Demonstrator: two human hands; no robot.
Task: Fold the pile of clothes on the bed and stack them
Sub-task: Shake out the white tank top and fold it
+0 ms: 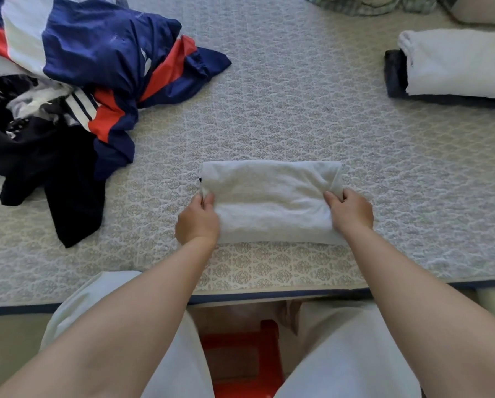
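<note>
**White garment folded, both ends in my grip**

While I lean over the bed (283,110), both my hands clamp the short ends of a folded white garment (272,202). My left hand (197,222) pinches the left end, thumb on top and the other fingers tucked under the cloth; my right hand (349,214) grips the right end the same way. The fabric looks soft and slightly nubbly, folded into a thick rectangle with a crease across its middle. Its long axis runs left to right, parallel to the near edge of the bed, and it lies flat on the cover just in front of me.

The bed cover is quilted, pale grey with a repeating ornamental pattern, and edged in dark blue piping.

At far left sits the unfolded pile (68,96): smooth navy, red and white sportswear crumpled over black pieces, one dark sleeve trailing toward me. At far right is the stack (456,67): a white folded piece lying on a dark one, long side also running left to right. Some greenish checked cloth (370,5) lies at the top edge.
</note>
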